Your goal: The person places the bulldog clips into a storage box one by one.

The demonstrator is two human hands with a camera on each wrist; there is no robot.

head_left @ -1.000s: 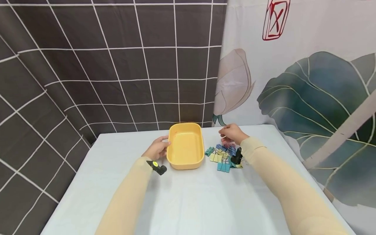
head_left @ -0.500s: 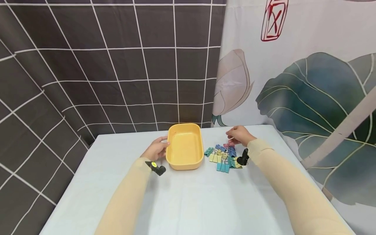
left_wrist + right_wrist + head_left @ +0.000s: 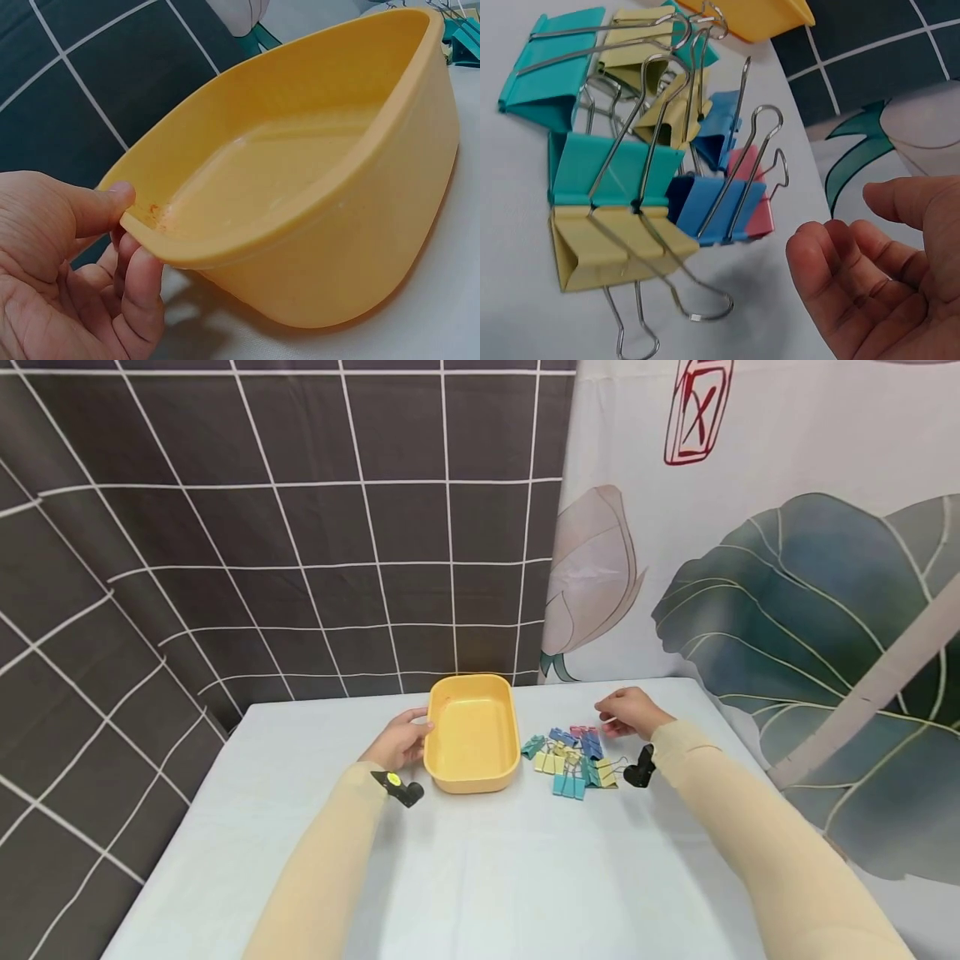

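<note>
Head view: right hand (image 3: pixel 633 712) shifted right, just beside binder clip pile (image 3: pixel 572 756), fingers loosely curled, holding nothing; pink clip (image 3: pixel 581 730) more exposed. Left hand (image 3: pixel 397 742) still pinches yellow tray (image 3: pixel 471 735) left of pile.

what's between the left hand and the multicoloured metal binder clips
In the head view, the yellow rectangular plastic tub, held by the left hand, lies between.

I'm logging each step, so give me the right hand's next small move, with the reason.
Probably move the right hand to the pink clip and pinch it: that clip looks nearest, the hand holds nothing, and the left hand grips the tub.
</note>
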